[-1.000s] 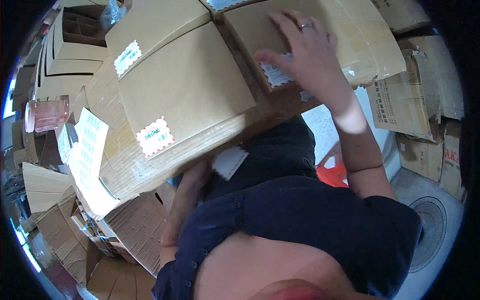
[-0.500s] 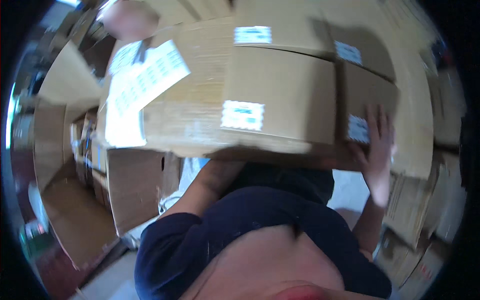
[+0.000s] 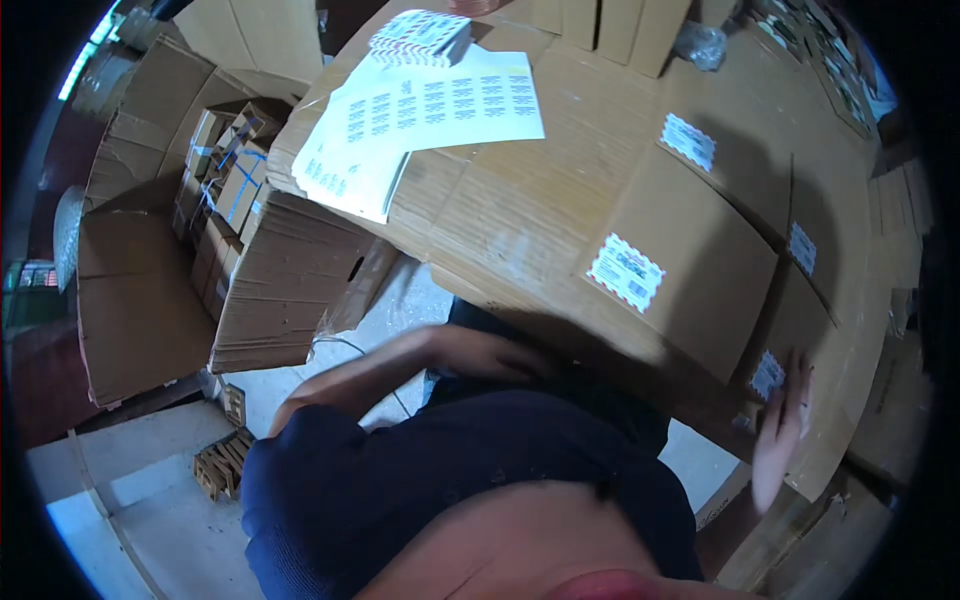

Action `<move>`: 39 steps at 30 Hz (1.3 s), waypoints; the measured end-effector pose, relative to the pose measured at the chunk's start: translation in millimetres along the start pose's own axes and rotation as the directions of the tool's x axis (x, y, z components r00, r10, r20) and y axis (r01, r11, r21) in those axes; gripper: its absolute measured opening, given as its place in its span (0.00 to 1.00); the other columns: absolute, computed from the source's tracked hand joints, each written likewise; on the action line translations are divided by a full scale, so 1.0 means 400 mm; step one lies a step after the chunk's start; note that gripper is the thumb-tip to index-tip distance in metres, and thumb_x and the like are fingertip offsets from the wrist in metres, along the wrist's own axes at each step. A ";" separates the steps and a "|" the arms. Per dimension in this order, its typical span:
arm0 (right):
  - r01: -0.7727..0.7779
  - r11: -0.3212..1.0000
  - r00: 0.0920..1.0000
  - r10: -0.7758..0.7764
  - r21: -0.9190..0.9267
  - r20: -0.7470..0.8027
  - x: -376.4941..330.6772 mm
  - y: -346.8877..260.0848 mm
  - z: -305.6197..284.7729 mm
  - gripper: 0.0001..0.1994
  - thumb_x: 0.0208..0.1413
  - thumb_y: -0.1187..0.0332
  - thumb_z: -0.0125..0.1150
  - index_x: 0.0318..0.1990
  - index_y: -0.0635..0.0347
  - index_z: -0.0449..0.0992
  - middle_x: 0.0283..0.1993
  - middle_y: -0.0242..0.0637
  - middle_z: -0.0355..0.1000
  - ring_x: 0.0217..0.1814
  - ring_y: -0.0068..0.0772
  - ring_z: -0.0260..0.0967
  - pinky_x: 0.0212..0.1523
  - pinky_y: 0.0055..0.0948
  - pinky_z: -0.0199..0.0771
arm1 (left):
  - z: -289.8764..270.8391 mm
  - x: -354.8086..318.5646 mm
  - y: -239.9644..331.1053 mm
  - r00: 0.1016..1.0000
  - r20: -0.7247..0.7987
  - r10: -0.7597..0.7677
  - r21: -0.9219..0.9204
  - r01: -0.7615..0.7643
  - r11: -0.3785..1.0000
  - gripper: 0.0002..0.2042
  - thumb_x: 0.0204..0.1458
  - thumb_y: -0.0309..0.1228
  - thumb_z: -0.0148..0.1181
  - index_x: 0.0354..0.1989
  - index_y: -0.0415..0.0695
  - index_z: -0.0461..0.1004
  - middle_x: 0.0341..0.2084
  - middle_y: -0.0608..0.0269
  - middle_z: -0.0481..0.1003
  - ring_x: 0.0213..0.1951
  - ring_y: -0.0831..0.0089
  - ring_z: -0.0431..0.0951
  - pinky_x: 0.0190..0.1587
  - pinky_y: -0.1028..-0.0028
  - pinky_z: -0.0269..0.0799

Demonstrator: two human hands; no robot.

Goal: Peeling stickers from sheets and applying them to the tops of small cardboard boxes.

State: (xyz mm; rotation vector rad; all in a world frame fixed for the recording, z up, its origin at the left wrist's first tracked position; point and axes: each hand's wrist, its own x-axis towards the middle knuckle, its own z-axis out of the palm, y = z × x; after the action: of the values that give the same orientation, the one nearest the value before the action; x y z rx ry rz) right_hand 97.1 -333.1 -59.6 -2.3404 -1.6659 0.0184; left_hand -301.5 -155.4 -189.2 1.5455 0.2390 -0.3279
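A flattened brown cardboard box (image 3: 690,290) with a red-bordered label (image 3: 625,272) lies on top of a wide stack of flat cardboard in front of me. My right hand (image 3: 785,430) rests flat against its lower right edge, fingers spread, beside a small label (image 3: 767,375). My left hand (image 3: 505,355) reaches under the near edge of the stack, and its fingers are hidden by the cardboard. White sheets of printed labels (image 3: 430,110) and a small pile of red-bordered labels (image 3: 420,35) lie on the far part of the stack.
Open cartons holding small boxes (image 3: 225,190) stand at the left, next to a bundle of folded cardboard (image 3: 285,290). More cartons line the right side (image 3: 890,400). Grey floor (image 3: 130,500) and a small wooden block (image 3: 215,470) show at lower left.
The view has swung, and the cardboard stack now lies lower and flatter before me. My right hand slid from the box's top to its lower right edge. My left arm stays under the near edge.
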 end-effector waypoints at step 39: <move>0.620 0.759 0.765 -0.641 0.199 0.061 0.228 -0.369 -0.022 0.21 0.55 0.50 0.56 0.48 0.55 0.76 0.50 0.36 0.72 0.53 0.40 0.68 0.60 0.48 0.57 | -0.613 -0.359 0.291 0.426 -0.905 -0.004 0.383 0.817 0.431 0.33 0.44 0.49 0.69 0.55 0.42 0.67 0.45 0.50 0.73 0.50 0.61 0.73 0.51 0.63 0.70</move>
State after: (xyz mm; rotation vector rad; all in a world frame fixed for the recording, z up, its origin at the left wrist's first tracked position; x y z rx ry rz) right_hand -7.2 -205.4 -5.0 -1.5733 -2.3366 0.1696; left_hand -381.0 97.0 -33.7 2.5024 1.5559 -0.1185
